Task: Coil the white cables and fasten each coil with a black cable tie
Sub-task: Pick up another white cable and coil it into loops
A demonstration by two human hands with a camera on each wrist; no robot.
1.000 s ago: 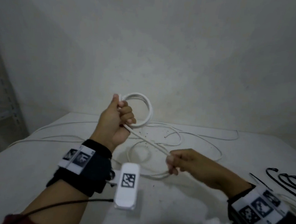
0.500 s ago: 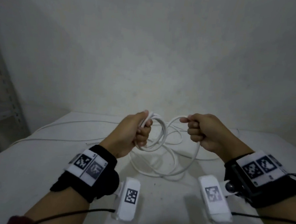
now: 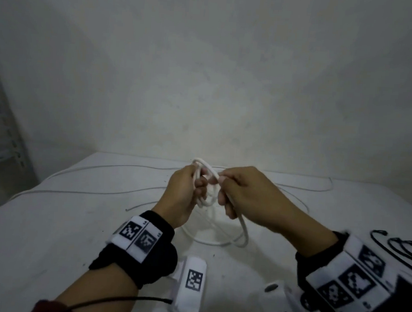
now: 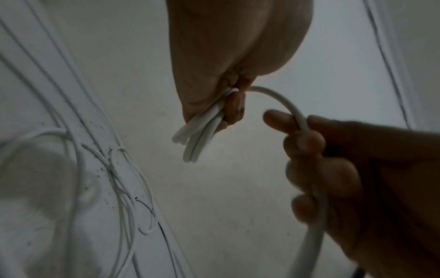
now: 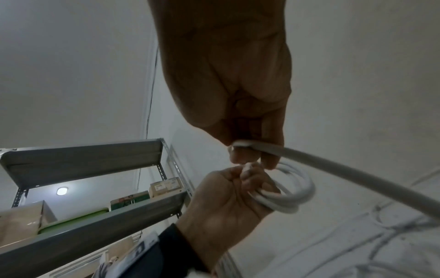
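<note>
Above the white table (image 3: 51, 230) my left hand (image 3: 186, 190) grips a small coil of thick white cable (image 3: 205, 177), its loops bunched in my fist (image 4: 202, 129) (image 5: 288, 195). Close beside it on the right, my right hand (image 3: 243, 194) pinches the free run of the same cable (image 3: 243, 226) between thumb and curled fingers (image 4: 302, 131) (image 5: 247, 148). That run hangs down from the fist and loops on the table. Black cable ties (image 3: 392, 249) lie at the table's right edge, away from both hands.
Thin white cables (image 3: 101, 193) (image 4: 123, 188) trail over the table's left and far side. A grey metal shelf (image 5: 95, 188) with boxes stands to the left. A plain wall rises behind the table.
My right hand has carried the free cable run up and across to the left hand, so the two hands now meet at the coil. The coil has come lower, nearer the table.
</note>
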